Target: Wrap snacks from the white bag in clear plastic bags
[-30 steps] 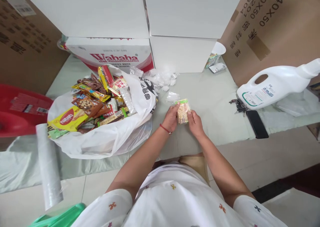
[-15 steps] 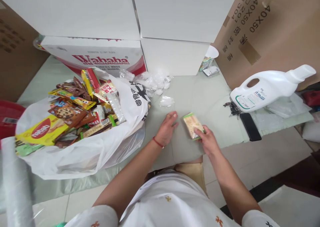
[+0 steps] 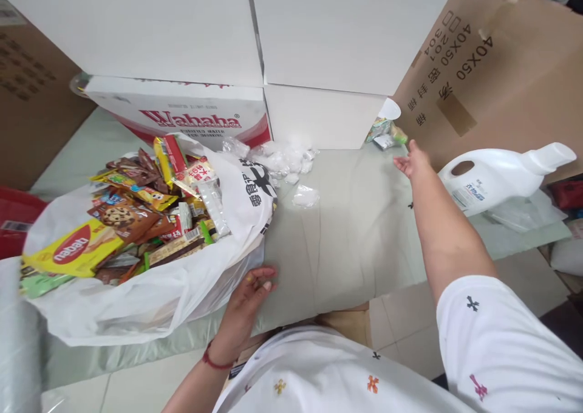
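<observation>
My right hand [image 3: 413, 160] reaches out to the far right of the table, its fingers apart and nothing in them. Just beyond its fingertips is a small beige-and-green snack packet [image 3: 399, 135], blurred, by a few other small packets [image 3: 383, 141] at the corner of the white box. Near the table's front edge, my left hand [image 3: 251, 291] hangs with loosely bent, parted fingers and holds nothing. Left of it stands a white plastic bag [image 3: 168, 303] full of wrapped snacks, among them a yellow nabati packet [image 3: 73, 246] and a brown cookie packet [image 3: 121, 215].
Clear crumpled wrappers [image 3: 286, 161] lie before the Wahaha carton [image 3: 191, 118], with one small clear wrapper [image 3: 305, 196] nearer. White boxes [image 3: 328, 118] wall the back. A white detergent bottle [image 3: 496, 176] lies right of my forearm; cardboard [image 3: 510, 79] stands behind it.
My right hand has carried the snack packet from the table's middle to the far right and let it go. My left hand has drawn back toward the bag and the front edge.
</observation>
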{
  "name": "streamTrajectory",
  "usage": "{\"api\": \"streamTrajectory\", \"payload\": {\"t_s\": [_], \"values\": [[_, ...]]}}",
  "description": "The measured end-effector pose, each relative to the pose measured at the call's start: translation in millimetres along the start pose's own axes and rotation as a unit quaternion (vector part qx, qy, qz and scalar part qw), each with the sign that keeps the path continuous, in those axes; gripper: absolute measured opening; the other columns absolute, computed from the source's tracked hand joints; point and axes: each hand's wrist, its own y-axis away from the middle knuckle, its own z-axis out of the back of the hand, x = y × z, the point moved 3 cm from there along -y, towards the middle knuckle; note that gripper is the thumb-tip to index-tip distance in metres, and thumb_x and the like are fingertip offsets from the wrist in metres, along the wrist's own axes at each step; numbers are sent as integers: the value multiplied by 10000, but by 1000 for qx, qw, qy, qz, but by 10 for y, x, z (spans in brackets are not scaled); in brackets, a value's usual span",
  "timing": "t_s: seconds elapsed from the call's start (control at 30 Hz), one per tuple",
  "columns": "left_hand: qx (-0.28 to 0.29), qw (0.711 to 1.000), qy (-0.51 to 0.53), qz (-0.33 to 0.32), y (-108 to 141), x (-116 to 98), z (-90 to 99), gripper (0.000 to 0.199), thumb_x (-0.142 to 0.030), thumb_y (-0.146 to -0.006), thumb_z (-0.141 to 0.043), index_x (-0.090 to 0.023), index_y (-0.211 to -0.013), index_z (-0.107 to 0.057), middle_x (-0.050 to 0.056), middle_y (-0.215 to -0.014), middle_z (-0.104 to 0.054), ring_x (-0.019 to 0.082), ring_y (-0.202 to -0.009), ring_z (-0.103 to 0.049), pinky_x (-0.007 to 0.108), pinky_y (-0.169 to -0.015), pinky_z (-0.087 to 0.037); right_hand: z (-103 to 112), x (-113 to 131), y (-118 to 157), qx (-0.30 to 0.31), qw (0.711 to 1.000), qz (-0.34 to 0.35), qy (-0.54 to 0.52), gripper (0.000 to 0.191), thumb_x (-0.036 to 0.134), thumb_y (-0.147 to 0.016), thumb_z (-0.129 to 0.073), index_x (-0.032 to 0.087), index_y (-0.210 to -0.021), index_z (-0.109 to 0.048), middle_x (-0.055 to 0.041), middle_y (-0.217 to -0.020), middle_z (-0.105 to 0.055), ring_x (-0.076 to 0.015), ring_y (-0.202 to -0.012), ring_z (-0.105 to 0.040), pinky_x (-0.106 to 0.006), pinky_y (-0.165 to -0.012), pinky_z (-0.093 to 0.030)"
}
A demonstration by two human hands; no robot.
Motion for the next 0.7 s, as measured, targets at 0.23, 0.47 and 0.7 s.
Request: {"api": "streamTrajectory", "payload": {"t_s": [0.23,0.47,0.7], "values": [[-16,976,-198,-86,97,129,265,244,-458,-890,-616,-240,-975,-683,61,-997,-674,225,-915,-627,326,-750,-530,-40,-945,1063,28,996,-49,62,176,330,-725,-730,185,-727,-629,34,-582,-552,-69,-458,-411,-200,-398,-317],[5,935,-281,-218,39,30,199,125,-268,-901,-545,-253,-922,-667,47,-924,-690,206,-843,-653,322,-756,-510,108,-912,1649,124,977,6,172,316,429,-663,-752,158,-824,-733,66,-520,-502,-66,-438,-303,-215,-424,-196],[14,922,-291,-257,77,140,193,149,-206,-912,-516,-235,-949,-658,69,-948,-682,212,-882,-644,332,-795,-497,-560,-666,1751,196,916,167,308,202,379,-804,-659,198,-843,-738,-19,-723,-647,-150,-651,-535,-290,-643,-433]]}}
